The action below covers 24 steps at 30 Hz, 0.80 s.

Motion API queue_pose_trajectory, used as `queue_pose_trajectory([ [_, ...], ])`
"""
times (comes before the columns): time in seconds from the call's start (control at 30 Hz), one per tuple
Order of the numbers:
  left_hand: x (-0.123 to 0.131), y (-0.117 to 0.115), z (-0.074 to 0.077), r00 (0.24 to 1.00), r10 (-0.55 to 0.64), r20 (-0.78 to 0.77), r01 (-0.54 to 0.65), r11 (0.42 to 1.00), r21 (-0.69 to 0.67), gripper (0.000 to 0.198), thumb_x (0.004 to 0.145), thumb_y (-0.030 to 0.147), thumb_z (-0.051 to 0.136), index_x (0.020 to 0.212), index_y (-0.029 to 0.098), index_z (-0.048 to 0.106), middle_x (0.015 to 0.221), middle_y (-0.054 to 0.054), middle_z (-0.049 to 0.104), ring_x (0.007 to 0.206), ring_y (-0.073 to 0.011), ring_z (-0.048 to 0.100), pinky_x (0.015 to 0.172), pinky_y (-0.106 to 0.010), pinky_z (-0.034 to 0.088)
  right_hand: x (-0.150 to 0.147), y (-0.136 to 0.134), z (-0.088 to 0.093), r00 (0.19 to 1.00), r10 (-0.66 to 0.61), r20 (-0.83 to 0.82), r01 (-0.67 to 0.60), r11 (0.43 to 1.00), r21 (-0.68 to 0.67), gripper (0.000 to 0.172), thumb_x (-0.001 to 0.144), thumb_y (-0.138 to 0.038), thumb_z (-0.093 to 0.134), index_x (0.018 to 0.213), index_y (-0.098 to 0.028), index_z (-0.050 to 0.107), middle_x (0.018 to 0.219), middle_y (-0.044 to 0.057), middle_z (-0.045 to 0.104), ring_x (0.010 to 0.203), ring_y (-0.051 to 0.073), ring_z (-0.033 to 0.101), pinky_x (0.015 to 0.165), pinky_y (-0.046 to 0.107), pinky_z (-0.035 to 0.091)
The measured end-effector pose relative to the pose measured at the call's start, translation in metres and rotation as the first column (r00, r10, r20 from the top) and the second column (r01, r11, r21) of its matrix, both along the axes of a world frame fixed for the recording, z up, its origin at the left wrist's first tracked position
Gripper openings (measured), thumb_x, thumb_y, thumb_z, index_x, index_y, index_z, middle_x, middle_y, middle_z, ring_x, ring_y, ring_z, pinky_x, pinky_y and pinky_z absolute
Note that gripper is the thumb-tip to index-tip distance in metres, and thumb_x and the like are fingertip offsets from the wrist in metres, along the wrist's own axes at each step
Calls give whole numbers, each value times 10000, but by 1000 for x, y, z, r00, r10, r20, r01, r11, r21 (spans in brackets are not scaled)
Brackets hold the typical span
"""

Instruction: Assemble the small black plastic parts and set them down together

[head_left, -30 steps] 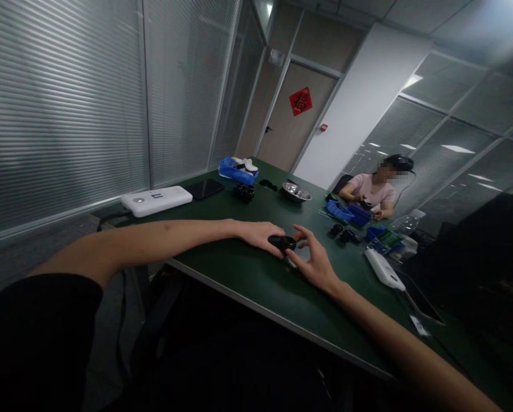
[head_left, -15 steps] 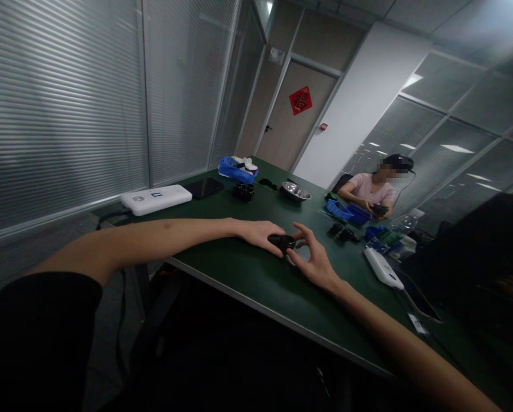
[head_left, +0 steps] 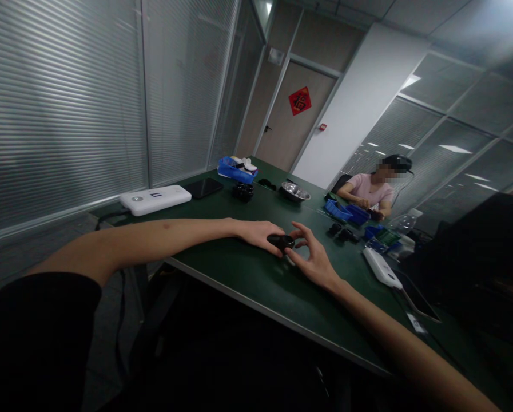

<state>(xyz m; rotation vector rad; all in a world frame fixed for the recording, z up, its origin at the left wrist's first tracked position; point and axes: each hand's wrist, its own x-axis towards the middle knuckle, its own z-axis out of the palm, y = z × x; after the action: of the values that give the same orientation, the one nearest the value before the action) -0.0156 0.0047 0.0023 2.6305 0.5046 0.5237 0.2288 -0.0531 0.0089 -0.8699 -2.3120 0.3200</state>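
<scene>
Black object (head_left: pixel 279 242) | clasped in left hand (head_left: pixel 257 233) | right hand (head_left: pixel 314 261) half-open, curved at its other end

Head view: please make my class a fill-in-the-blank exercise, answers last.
The small black object is between the left hand and the ____ hand.
The shiny round metal bowl rests on a table coloured ____.
The diamond-shaped sign on the brown door is mainly ____.

Missing words: right; green; red.
</scene>
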Motion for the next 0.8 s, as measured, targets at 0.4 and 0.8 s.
queue_pose_trajectory([
  [0.4, 1, 1, -1, 999, 37, -9, -37, 999, -10, 550, 864, 609, 687, 1193, 173, 634, 1152, -83, 684, 1058, -234, 649, 872, -288, 454, -2, 2, 4, 999, 5, 32, -4, 1000, -4, 358, 957, -399, 664, 1279, -253, 607, 1234, 83, 656, 1091, 270, 642, 879, 431, 578],
  [0.8, 0, 1, -2, 1000, 16, -5, -16, 1000, -9, 561, 873, 595, 690, 1232, 170, 622, 1189, -91, 677, 1095, -242, 645, 911, -304, 460, -6, -6, 4, 1000, -6, -8, 6, 1000, -11, 308, 975, -398, 642, 1249, -258, 629, 1217, 89, 641, 1076, 268, 637, 862, 424, 585],
])
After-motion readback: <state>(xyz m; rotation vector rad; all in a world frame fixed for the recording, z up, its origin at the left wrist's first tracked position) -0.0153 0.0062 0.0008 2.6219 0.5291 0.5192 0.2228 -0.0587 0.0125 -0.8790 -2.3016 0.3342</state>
